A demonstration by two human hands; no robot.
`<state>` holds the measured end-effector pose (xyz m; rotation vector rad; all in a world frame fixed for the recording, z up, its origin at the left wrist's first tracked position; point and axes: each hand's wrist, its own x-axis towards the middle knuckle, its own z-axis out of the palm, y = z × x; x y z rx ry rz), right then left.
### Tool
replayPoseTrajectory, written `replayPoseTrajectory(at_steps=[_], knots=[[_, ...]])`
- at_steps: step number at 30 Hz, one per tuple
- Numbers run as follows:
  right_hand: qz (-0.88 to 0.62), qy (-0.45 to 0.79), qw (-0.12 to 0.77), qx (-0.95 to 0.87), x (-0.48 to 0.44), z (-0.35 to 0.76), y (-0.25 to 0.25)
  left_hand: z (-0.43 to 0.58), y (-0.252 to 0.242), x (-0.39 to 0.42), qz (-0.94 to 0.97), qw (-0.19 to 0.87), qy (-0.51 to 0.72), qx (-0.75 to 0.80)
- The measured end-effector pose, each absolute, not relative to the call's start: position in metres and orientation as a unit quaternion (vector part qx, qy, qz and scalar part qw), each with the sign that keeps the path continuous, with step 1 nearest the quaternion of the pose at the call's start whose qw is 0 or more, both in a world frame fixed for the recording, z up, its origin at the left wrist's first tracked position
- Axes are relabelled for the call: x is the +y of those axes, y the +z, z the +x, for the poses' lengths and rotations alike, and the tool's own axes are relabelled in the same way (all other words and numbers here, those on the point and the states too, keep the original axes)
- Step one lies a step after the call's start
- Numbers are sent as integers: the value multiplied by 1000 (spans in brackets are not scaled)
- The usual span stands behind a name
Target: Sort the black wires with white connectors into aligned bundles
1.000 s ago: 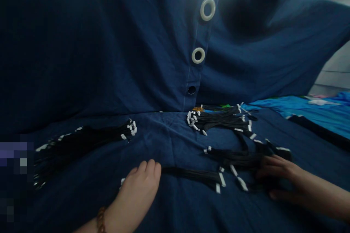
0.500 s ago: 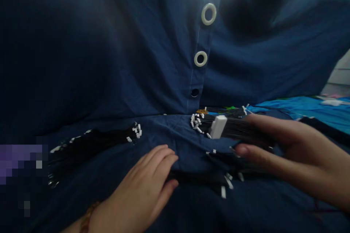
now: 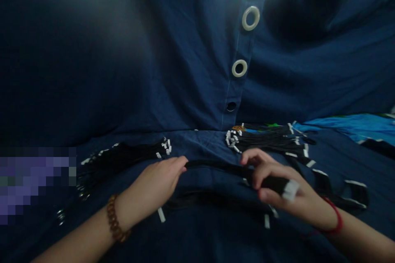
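The right hand is pinching a bundle of thin black wires, with the thumb underneath and the fingers curled over the top, closed just behind a white connector that sticks out past them. The bundle bows left in a shallow arc. At its far end sits the left hand, its fingers pressed together and pointing right, with the fingertips against the wires. Whether they actually grip, I can't tell. A beaded bracelet circles the left wrist, and a red string bracelet circles the right.

Everything else is placed around that held bundle. Just below it lies a second black bundle, its white tips poking out under the left hand. Off to its left, well apart, stretches a third bundle, and just beyond it is a heaped pile of wires. To its right lie black strips edged in white.

All of this rests on dark blue cloth — it rises in folds beyond the bundle, with two white eyelets up a seam. Bright blue fabric lies far off to the right.
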<state>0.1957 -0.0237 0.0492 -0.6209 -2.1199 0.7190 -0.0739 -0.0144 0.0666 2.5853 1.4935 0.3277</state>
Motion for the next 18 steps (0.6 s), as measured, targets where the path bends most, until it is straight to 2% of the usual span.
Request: replayPoseTrajectory(at_steps=[4,6,10,14,18], knots=[[-293,218,215,-906,-26,221,37,-82,54,-14,860,66,73,502],[-297,196,158,-921,-28,226,39,-80,48,-20,869,69,35,489],[-343,130,134,-921,-31,233,53,-69,45,-30,876,55,-32,479],[-460,52,138,-876,-27,260,52,-55,48,-35,855,36,-58,514],[-532,54,109,-838,-18,295,35,-46,50,-40,853,15,-50,520]])
